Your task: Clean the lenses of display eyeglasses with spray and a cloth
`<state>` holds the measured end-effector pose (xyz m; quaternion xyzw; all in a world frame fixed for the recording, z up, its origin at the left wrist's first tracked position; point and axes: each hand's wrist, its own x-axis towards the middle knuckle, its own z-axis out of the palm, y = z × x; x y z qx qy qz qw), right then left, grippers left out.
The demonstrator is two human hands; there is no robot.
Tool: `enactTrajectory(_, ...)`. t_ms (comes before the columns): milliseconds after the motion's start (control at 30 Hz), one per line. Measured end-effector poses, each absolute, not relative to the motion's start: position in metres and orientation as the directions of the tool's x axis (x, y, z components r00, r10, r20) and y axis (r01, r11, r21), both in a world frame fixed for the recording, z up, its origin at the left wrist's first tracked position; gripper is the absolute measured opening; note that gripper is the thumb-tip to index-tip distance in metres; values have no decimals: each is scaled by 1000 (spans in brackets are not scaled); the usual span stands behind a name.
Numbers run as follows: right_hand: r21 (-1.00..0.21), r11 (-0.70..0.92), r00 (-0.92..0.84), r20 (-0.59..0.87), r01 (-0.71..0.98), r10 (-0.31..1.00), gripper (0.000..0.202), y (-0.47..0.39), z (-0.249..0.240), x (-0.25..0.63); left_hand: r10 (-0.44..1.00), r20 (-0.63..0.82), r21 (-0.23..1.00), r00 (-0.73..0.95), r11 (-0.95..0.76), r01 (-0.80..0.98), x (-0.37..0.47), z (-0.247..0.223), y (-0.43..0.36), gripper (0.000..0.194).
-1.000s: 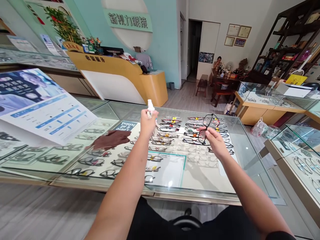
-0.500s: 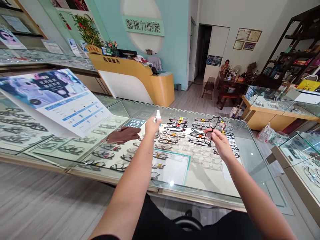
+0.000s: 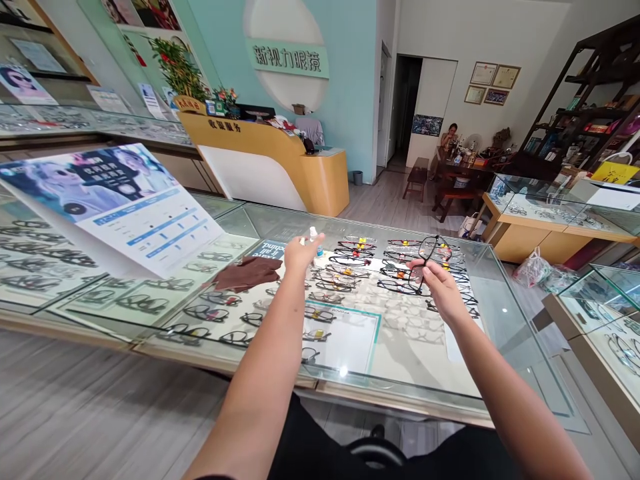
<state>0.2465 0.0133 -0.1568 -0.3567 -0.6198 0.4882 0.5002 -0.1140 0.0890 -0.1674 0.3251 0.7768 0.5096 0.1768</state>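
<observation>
My left hand (image 3: 299, 253) is closed at a small white spray bottle (image 3: 313, 233) above the glass counter. The nozzle shows over my thumb, and a bit of blue label shows below it. A small pale piece sits by my fingers, too small to name. My right hand (image 3: 440, 283) pinches a pair of black-framed eyeglasses (image 3: 423, 267), held up on end over the counter with the lenses one above the other. A brown cloth (image 3: 245, 273) lies crumpled on the glass, left of my left hand. Rows of eyeglasses (image 3: 350, 250) lie beneath the glass.
The glass display counter (image 3: 425, 383) spans the space before me. A folded printed card (image 3: 145, 207) stands on its left part. Beyond are a yellow-and-white reception desk (image 3: 325, 180), another showcase (image 3: 550, 230) and a seated person (image 3: 450, 137) at a dark table.
My left hand has shifted slightly left, and the bottle has dropped a little, its blue label now showing below my thumb. My right hand and the eyeglasses have barely moved.
</observation>
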Motion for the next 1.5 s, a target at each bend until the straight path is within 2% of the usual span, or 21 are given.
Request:
enactTrajectory(67, -960, 275, -236, 280, -54, 931, 48, 13, -155, 247, 600, 98, 937, -794, 213, 278, -114, -155, 83, 41)
enactTrajectory(167, -957, 282, -228, 290, -65, 929, 48, 13, -152, 247, 519, 183, 968, -835, 56, 246, -105, -134, 76, 28)
enactTrajectory(267, -949, 311, -214, 316, -59, 924, 46, 9, -146, 246, 607, 221, 974, -763, -105, 199, -81, -119, 70, 25)
enactTrajectory(400, -925, 375, -176, 380, -59, 908, 43, -2, -135, 242, 862, 185, 980, -471, -197, 23, -29, -119, 57, 29)
enactTrajectory(500, -919, 392, -191, 392, -41, 900, 45, -10, -130, 239, 965, 152, 981, -216, -174, -89, 6, -126, 42, 33)
enactTrajectory(633, -934, 357, -202, 352, -15, 914, 49, -12, -132, 240, 995, 75, 970, 68, -57, -236, 30, -132, 25, 51)
enactTrajectory(800, -937, 342, -170, 349, -68, 922, 46, -8, -139, 247, 972, 49, 965, 228, 13, -262, 40, -135, 15, 65)
enactTrajectory(867, -934, 351, -182, 356, -63, 916, 45, -8, -138, 247, 968, 70, 968, 240, -8, -251, 42, -136, 13, 67)
enactTrajectory(1033, -928, 371, -298, 361, -23, 884, 46, -13, -136, 241, 979, 147, 967, 140, -112, -228, 45, -137, 12, 66)
enactTrajectory(1200, -939, 344, -350, 315, 22, 882, 52, -14, -138, 236, 987, 75, 976, 146, -43, -211, 46, -138, 11, 71)
enactTrajectory(1400, -963, 271, -364, 256, -12, 895, 55, -15, -141, 234, 979, 139, 963, 148, -99, -250, 46, -138, 13, 67)
enactTrajectory(1500, -968, 244, -335, 246, -50, 909, 55, -14, -144, 235, 978, 102, 960, 182, -49, -275, 45, -141, 15, 64)
